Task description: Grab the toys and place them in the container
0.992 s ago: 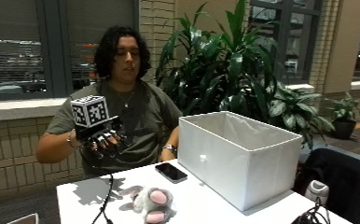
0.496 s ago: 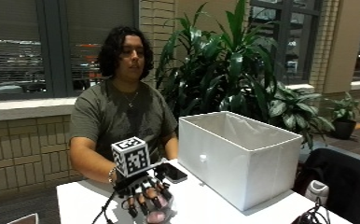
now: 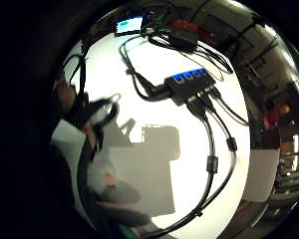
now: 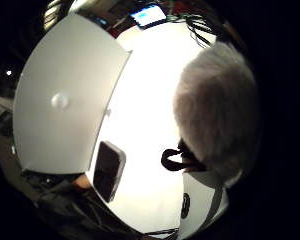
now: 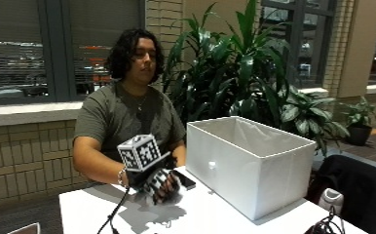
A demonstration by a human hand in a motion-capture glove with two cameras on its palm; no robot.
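My gloved right hand [image 5: 159, 186] rests low on the white table [image 5: 220, 220], fingers curled over a fluffy grey toy [image 4: 217, 105], near the white container [image 5: 250, 165] and a phone [image 4: 108, 170].

The person [image 5: 128, 117] wears an olive short-sleeved tee — black glove on the right hand [image 5: 159, 185].
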